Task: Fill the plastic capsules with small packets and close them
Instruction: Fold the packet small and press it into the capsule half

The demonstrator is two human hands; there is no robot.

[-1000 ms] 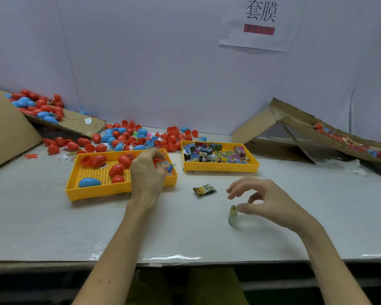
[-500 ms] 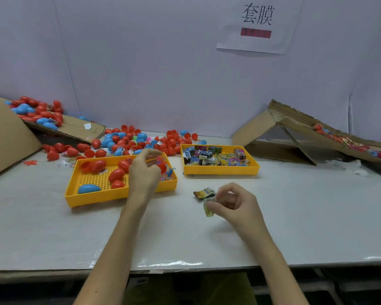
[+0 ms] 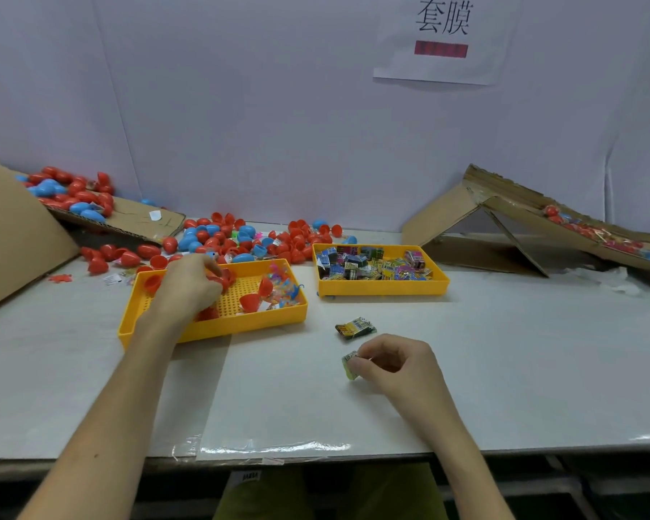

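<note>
White table (image 3: 503,369) | your left hand (image 3: 188,287) curls round a red capsule (image 3: 226,277) in the yellow tray (image 3: 218,330) | your right hand (image 3: 394,365) pinches a packet (image 3: 350,366) near the tabletop | capsule lies left of and beyond the packet.

A white paper sign (image 3: 443,39) on the wall reads "套膜"; its red strip seems illegible.

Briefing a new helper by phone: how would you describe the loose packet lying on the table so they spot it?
Find the yellow tray heaped with packets, on the right. Just in front of it, on the white table, lies one dark packet with yellow print. Unlike the greenish packet pinched in the right hand nearer the edge, nothing touches it.
</note>
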